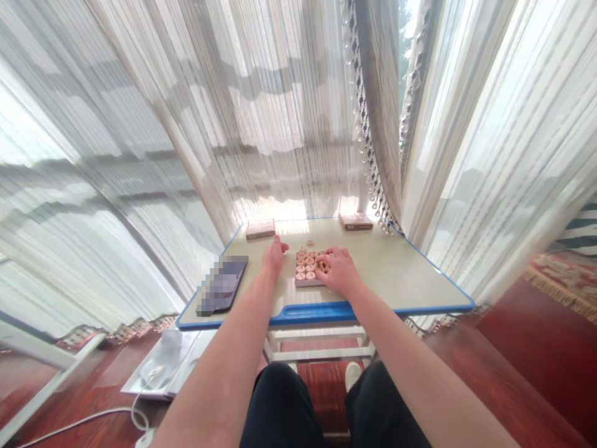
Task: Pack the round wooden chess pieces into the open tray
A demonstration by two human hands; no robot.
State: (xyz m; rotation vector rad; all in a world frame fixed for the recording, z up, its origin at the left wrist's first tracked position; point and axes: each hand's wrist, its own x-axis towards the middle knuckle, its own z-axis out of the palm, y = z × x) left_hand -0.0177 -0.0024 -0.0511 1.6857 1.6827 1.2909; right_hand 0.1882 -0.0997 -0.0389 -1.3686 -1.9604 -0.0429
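Observation:
A shallow box [308, 282] of round wooden Chinese chess pieces [306, 267] lies near the middle of the table, its pieces set in rows. My right hand [342, 270] is over the box's right side, its thumb and fingers curled down around a chess piece among the others. The hand hides much of that side. My left hand [275, 254] rests on the table just left of the box, thumb raised apart from the fingers, with nothing visible in it. Beyond the box, a few loose chess pieces [310, 242] lie on the tabletop.
Two flat boxes stand at the far edge, one box [260, 229] left and another box [356, 221] right. A dark tablet [226, 286] lies at the table's left. Sheer curtains [289, 124] hang behind. A white cable [135, 410] runs over the floor at lower left.

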